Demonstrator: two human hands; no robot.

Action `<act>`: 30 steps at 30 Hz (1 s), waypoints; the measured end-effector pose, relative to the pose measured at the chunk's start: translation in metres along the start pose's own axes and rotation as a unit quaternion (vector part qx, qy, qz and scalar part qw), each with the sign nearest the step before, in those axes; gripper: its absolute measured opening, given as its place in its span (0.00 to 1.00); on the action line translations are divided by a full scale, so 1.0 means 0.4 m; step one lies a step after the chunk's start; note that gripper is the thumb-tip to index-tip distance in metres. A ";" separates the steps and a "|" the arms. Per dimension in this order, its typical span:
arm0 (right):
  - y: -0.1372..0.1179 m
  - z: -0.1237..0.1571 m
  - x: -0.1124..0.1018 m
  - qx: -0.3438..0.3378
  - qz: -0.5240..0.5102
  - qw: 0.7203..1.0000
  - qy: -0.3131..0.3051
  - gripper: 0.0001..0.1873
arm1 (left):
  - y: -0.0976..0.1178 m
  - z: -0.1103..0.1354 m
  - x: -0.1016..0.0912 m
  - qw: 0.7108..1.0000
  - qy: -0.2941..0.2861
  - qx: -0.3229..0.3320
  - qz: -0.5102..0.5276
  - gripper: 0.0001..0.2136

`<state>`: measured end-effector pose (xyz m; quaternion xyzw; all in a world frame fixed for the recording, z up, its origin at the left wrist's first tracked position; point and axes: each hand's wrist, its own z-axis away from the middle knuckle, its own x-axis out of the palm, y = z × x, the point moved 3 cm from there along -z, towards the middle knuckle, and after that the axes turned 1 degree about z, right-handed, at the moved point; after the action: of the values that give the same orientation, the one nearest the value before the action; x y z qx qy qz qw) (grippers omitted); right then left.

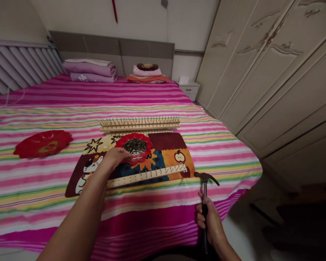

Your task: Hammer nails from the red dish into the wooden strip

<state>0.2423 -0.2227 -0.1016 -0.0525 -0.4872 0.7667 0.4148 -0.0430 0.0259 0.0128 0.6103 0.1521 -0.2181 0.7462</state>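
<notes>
My right hand (210,219) grips a claw hammer (205,185) by its dark handle, head up, at the bed's near right. On the left, my left hand (116,156) reaches to the near left side of a red scalloped dish (149,148) full of nails (135,145). Its fingers are drawn together at the nails; what they pinch is too small to make out. Nearer to me lies a pale wooden strip (127,179); nails stand along its right part, while small holes or marks show at the left. My left forearm is close to its left end.
Behind the dish, wooden strips (139,127) bristle with upright nails. A patterned mat (171,139) lies under the dish and near strip, on a striped bedspread (220,145). Another red dish (43,144) sits left. Folded bedding (90,70) is by the headboard; a wardrobe (261,72) stands right.
</notes>
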 end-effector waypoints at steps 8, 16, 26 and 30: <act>-0.004 0.000 0.001 0.005 -0.005 1.000 -0.002 0.25 | -0.013 0.110 0.010 0.985 -0.056 -0.013 0.163 0.15; -0.010 0.006 0.007 0.010 -0.002 1.000 -0.001 0.25 | -0.089 0.186 0.087 0.985 -0.063 0.026 0.156 0.15; -0.003 -0.003 -0.003 -0.002 -0.006 1.000 -0.015 0.23 | -0.118 0.181 0.115 0.998 -0.010 0.059 0.014 0.13; -0.003 -0.002 -0.003 0.002 -0.009 1.000 -0.016 0.22 | -0.121 0.179 0.127 0.997 -0.010 0.071 0.015 0.12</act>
<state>0.2441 -0.2225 -0.1014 -0.0350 -0.4929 0.7647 0.4136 -0.0269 -0.0591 -0.0381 0.6618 0.1192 -0.2232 0.7056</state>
